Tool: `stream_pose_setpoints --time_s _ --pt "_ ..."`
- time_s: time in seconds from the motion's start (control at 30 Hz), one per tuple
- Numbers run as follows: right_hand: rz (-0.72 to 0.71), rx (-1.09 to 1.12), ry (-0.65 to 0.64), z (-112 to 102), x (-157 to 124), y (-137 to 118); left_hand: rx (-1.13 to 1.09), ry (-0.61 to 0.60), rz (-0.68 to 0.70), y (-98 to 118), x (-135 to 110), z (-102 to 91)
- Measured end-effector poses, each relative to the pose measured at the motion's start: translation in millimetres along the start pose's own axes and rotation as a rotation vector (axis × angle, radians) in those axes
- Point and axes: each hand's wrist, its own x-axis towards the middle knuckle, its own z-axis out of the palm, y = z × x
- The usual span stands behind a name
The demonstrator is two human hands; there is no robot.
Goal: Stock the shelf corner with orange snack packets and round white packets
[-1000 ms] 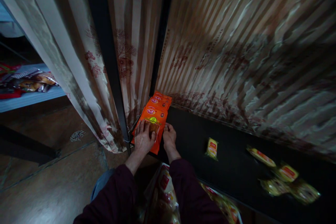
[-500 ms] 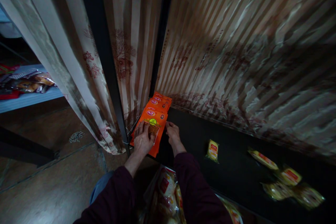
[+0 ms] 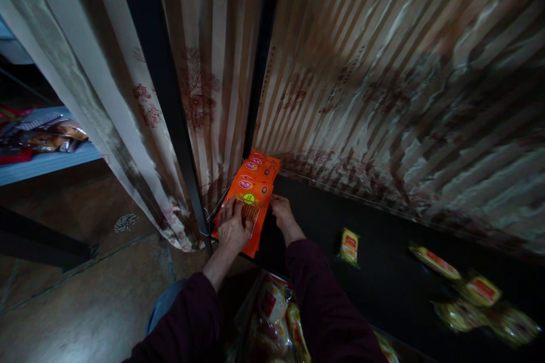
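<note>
Orange snack packets (image 3: 256, 186) lie in an overlapping row at the left end of a black shelf (image 3: 315, 204), against the corner posts. My left hand (image 3: 233, 229) rests flat on the front packet with its fingers spread, covering part of the printed picture. At the right edge of the same packet, my right hand (image 3: 283, 212) has its fingers curled together on the edge; the fingertips are partly hidden. To the right, a small yellow wrapped snack (image 3: 349, 247) lies on the shelf, apart from both hands.
Several yellow wrapped snacks (image 3: 480, 290) lie farther right on the shelf. Below my arms is a clear bag of packaged food (image 3: 272, 317). Patterned curtains (image 3: 361, 68) hang behind, and black posts (image 3: 170, 91) stand at the left. A blue shelf (image 3: 51, 167) holds other packages.
The view has shifted slightly, so the yellow snacks appear a little farther right and lower. Both hands keep nearly the same place at the orange packets.
</note>
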Motion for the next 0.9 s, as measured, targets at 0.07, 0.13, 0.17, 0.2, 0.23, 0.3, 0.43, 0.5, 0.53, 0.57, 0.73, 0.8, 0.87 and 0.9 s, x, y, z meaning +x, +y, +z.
stream_pose_setpoints --time_s 0.07,0.13,0.17,0.2,0.23,0.3,0.43,0.5,0.53,0.57,0.73,0.8,0.87,0.9 --pt "0.017 0.042 0.001 3.1 1.7 0.6 0.005 0.015 0.011 0.2 0.0 0.3" --pt "0.021 0.08 0.023 5.9 2.8 2.3 0.005 0.024 0.021 0.0 -0.1 0.5" --pt "0.023 0.098 0.038 7.1 2.9 3.3 0.004 0.028 0.025 -0.2 -0.2 0.7" --pt "0.025 0.115 0.053 8.0 2.9 4.3 0.004 0.03 0.028 -0.5 -0.2 0.9" --pt "0.027 0.13 0.067 8.8 2.7 5.2 0.005 0.034 0.031 -0.7 -0.3 1.1" --pt "0.029 0.153 0.089 10.0 2.2 6.3 0.01 0.043 0.031 -1.1 -0.3 1.9" --pt "0.021 0.17 0.125 12.3 2.3 5.5 0.018 0.064 0.031 -1.5 0.0 3.4" --pt "0.016 0.169 0.134 13.6 3.3 4.8 0.016 0.065 0.031 -1.6 0.2 3.6" --pt "0.014 0.169 0.138 14.2 4.0 4.7 0.013 0.064 0.028 -1.6 0.3 3.5" --pt "0.011 0.167 0.143 14.7 4.8 4.8 0.011 0.064 0.026 -1.7 0.5 3.4" --pt "-0.006 0.132 0.168 14.7 10.7 6.4 -0.007 0.079 0.028 -2.2 1.4 2.9" --pt "-0.013 0.104 0.177 14.0 13.4 6.9 -0.015 0.082 0.031 -2.2 1.7 3.0" --pt "-0.022 0.076 0.182 13.6 15.7 7.3 -0.017 0.084 0.026 -2.3 1.9 3.0" --pt "-0.027 0.063 0.184 13.7 16.7 7.5 -0.015 0.083 0.023 -2.4 2.0 3.1"
